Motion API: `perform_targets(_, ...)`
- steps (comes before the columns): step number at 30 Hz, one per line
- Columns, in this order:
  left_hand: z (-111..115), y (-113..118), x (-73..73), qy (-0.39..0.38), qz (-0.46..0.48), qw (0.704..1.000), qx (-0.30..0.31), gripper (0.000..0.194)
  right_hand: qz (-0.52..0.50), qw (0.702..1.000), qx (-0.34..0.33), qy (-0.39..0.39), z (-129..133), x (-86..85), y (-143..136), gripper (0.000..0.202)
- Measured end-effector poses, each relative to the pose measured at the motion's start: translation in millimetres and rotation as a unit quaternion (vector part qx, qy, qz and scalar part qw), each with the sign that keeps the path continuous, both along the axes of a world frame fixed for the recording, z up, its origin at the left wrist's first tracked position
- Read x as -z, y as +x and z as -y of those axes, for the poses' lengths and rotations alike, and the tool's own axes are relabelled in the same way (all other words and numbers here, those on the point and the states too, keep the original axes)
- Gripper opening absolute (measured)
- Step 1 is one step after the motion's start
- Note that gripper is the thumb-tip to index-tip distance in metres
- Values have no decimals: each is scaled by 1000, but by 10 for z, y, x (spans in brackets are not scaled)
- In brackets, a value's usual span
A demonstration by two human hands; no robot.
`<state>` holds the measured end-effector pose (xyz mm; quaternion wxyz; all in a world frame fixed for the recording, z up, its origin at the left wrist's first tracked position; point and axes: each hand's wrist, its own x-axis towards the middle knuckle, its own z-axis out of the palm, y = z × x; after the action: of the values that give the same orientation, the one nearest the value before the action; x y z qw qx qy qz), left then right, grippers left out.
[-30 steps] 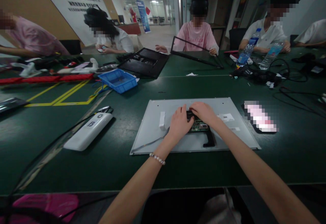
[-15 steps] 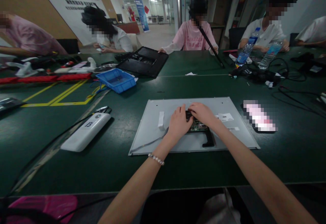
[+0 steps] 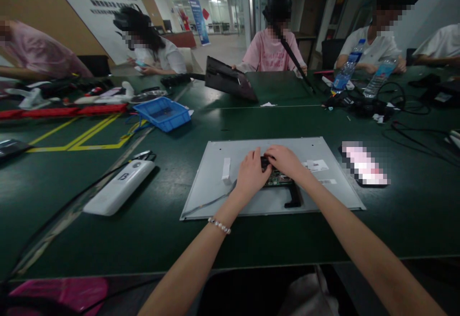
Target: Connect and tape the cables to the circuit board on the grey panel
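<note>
A grey flat display panel [image 3: 341, 191] lies back side up on the table in front of me. At its middle is a green circuit board [image 3: 277, 179] with a black bracket [image 3: 295, 197] reaching toward me. My left hand [image 3: 253, 168] curls over the board's left side, and my right hand [image 3: 286, 160] over its far edge. Their fingertips come close together at a small dark part, mostly covered by the fingers. A thin grey cable [image 3: 208, 205] runs from under my left hand to the panel's near-left corner. A white strip [image 3: 226, 170] stands left of my left hand.
A white power bank [image 3: 120, 187] with a black cable lies left; a phone [image 3: 364, 165] lies right. Farther off are a blue tray [image 3: 163, 115] and two bottles [image 3: 348, 69]. Across the table a person holds a black cover [image 3: 230, 80]. Other people sit around.
Across the table, the black cover has been lifted, tilted up and moved right by the person there. My hands stay at nearly the same spot on the board.
</note>
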<state>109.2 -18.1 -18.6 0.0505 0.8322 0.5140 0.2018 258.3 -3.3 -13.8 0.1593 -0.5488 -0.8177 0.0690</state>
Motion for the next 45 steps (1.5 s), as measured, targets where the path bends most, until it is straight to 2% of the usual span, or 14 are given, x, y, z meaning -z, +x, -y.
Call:
perform_targets(6, -12, -6, 29, 10, -1, 1000, 0, 54, -15, 1000, -4, 0, 2, -23, 9, 27)
perform_targets(11, -20, -21, 29, 8, -2, 1000, 3, 55, -19, 1000, 2, -8, 11, -116, 130, 28)
perform_targets(17, -14, -33, -11, 4, 11, 1000, 13, 55, -37, 998, 57, -16, 165, -194, 657, 30)
perform_targets(21, -11, -28, -36, 16, 23, 999, 29, 52, -49, 993, 94, -44, 358, -129, 1068, 31)
perform_targets(25, 30, -2, -103, 41, 11, 995, 93, 39, -72, 986, 123, -89, 493, -28, 1268, 37)
perform_targets(30, 126, 52, -203, 58, -43, 980, 184, 33, -107, 977, 138, -119, 522, 36, 1248, 25)
perform_targets(33, 170, 77, -239, 61, -68, 974, 208, 33, -133, 970, 163, -119, 531, 29, 1239, 17)
perform_targets(36, 192, 92, -254, 65, -82, 970, 220, 34, -185, 958, 189, -112, 568, 14, 1252, 21)
perform_targets(39, 201, 97, -252, 69, -92, 968, 222, 33, -269, 935, 194, -127, 641, 4, 1194, 32)
perform_targets(45, 224, 108, -259, 72, -92, 965, 236, 32, -400, 882, 181, -171, 792, 92, 862, 25)
